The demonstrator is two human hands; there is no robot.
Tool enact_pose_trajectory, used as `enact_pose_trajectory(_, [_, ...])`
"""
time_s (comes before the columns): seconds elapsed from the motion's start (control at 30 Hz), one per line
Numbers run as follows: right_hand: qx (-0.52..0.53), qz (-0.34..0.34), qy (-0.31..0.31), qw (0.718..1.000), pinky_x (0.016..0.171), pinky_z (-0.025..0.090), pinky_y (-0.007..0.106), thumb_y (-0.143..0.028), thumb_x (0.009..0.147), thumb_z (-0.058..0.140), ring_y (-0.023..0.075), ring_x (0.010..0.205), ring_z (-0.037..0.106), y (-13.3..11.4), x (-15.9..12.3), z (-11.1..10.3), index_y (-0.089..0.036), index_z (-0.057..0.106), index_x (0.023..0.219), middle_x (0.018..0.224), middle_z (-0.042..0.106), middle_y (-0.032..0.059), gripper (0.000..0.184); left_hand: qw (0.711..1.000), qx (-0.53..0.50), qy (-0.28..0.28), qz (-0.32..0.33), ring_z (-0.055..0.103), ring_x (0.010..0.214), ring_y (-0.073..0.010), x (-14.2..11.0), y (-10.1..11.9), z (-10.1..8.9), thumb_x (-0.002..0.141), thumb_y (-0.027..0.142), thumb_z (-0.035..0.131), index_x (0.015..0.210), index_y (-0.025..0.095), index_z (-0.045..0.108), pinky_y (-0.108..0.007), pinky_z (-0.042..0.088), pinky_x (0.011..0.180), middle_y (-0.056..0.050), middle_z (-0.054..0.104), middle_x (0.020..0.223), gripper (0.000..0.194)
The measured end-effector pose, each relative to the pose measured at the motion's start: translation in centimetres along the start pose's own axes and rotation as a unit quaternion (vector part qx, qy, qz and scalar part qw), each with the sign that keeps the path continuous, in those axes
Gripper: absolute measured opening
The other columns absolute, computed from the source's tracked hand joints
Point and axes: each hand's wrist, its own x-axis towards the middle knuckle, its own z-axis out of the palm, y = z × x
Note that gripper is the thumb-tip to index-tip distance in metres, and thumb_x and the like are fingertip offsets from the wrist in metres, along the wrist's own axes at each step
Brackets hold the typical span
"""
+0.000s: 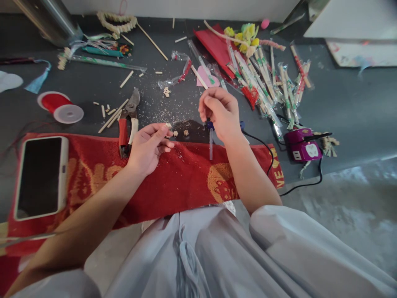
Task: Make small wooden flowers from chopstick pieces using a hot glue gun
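Observation:
My left hand [149, 145] rests on a red towel [186, 178] and pinches a small wooden piece [168, 125] between thumb and fingers. My right hand [218, 112] is closed around a glue gun [210, 138], whose clear glue stick points down toward me over the towel; a black cord [263, 145] runs off to the right. A wooden stick [199, 77] rises from behind the right hand's fingers. Several small wood bits [180, 133] lie on a dark patch between the hands.
Red-handled pruning shears [128, 120] lie left of my left hand, with cut stick pieces [111, 115]. A phone [40, 176] lies on the towel's left end. A red ribbon spool [60, 106], wrapped chopsticks [263, 80], a red sheet [215, 45] and a purple device [302, 145] are around.

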Motion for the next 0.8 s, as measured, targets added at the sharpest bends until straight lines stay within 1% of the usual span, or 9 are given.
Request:
enact_pose_trajectory(0.07, [-0.068, -0.011, -0.042, 0.997, 0.047, 0.038, 0.017, -0.018, 0.087, 0.053, 0.0041, 0.049, 0.048, -0.5, -0.6, 0.6, -0.018, 0.054, 0.071, 0.059, 0.055, -0.0054, 0.016, 1.0, 0.004, 0.011, 0.007, 0.063, 0.049, -0.0062, 0.0, 0.0, 0.1, 0.078, 0.03, 0.079, 0.083, 0.017, 0.064, -0.014, 0.049, 0.043, 0.001, 0.07, 0.072, 0.02])
enact_pose_trajectory(0.17, [-0.163, -0.039, -0.1, 0.981, 0.052, 0.039, 0.017, -0.013, 0.088, 0.05, 0.0036, 0.054, 0.047, -0.8, -1.3, 1.3, -0.017, 0.056, 0.073, 0.062, 0.055, -0.0051, 0.016, 1.0, 0.004, 0.022, 0.011, 0.064, 0.051, -0.0064, -0.2, 0.0, 0.3, 0.074, 0.031, 0.082, 0.085, 0.016, 0.065, -0.014, 0.049, 0.043, 0.0, 0.071, 0.074, 0.026])
enact_pose_trajectory(0.23, [-0.206, -0.064, -0.133, 0.967, 0.056, 0.04, 0.018, -0.016, 0.088, 0.053, 0.0044, 0.058, 0.05, -0.7, -1.6, 1.5, -0.016, 0.06, 0.077, 0.067, 0.059, -0.0037, 0.013, 0.999, 0.01, 0.026, 0.03, 0.063, 0.048, -0.006, -0.2, 0.0, 0.4, 0.071, 0.031, 0.084, 0.085, 0.015, 0.066, -0.014, 0.048, 0.042, 0.001, 0.07, 0.072, 0.027])
enact_pose_trajectory(0.33, [-0.233, -0.101, -0.164, 0.953, 0.062, 0.045, 0.02, -0.024, 0.09, 0.058, 0.0072, 0.069, 0.058, -0.6, -1.8, 1.7, -0.015, 0.066, 0.084, 0.078, 0.067, 0.0, 0.014, 0.997, 0.023, 0.029, 0.066, 0.06, 0.045, -0.0049, -0.3, 0.0, 0.4, 0.068, 0.03, 0.086, 0.082, 0.015, 0.067, -0.014, 0.046, 0.039, 0.002, 0.069, 0.069, 0.027])
enact_pose_trajectory(0.4, [-0.239, -0.118, -0.177, 0.947, 0.065, 0.047, 0.021, -0.027, 0.09, 0.06, 0.0085, 0.074, 0.061, -0.5, -1.8, 1.7, -0.015, 0.069, 0.087, 0.082, 0.07, 0.0011, 0.016, 0.996, 0.032, 0.026, 0.073, 0.059, 0.045, -0.0046, -0.3, 0.0, 0.5, 0.068, 0.029, 0.086, 0.081, 0.015, 0.068, -0.014, 0.045, 0.038, 0.001, 0.069, 0.069, 0.026])
enact_pose_trajectory(0.47, [-0.245, -0.138, -0.183, 0.942, 0.066, 0.048, 0.022, -0.027, 0.091, 0.061, 0.0087, 0.074, 0.062, -0.5, -1.9, 1.7, -0.015, 0.07, 0.087, 0.081, 0.07, 0.0009, 0.016, 0.997, 0.039, 0.017, 0.068, 0.058, 0.045, -0.0048, -0.3, 0.0, 0.5, 0.07, 0.029, 0.085, 0.081, 0.015, 0.068, -0.014, 0.044, 0.038, 0.0, 0.069, 0.069, 0.025])
enact_pose_trajectory(0.67, [-0.246, -0.204, -0.175, 0.931, 0.066, 0.048, 0.021, -0.026, 0.092, 0.062, 0.0079, 0.072, 0.063, -0.3, -1.9, 1.7, -0.015, 0.071, 0.088, 0.08, 0.071, 0.0007, 0.015, 0.998, 0.025, -0.005, 0.065, 0.059, 0.044, -0.0058, -0.4, 0.0, 0.5, 0.071, 0.025, 0.084, 0.08, 0.013, 0.068, -0.014, 0.043, 0.036, 0.0, 0.068, 0.066, 0.021])
enact_pose_trajectory(0.8, [-0.253, -0.232, -0.185, 0.921, 0.068, 0.048, 0.022, -0.024, 0.093, 0.062, 0.0081, 0.073, 0.064, -0.1, -1.9, 1.7, -0.015, 0.071, 0.088, 0.081, 0.073, 0.0013, 0.014, 0.999, 0.017, -0.004, 0.046, 0.059, 0.044, -0.0059, -0.4, 0.1, 0.5, 0.069, 0.022, 0.084, 0.077, 0.013, 0.069, -0.014, 0.043, 0.035, 0.001, 0.067, 0.062, 0.019])
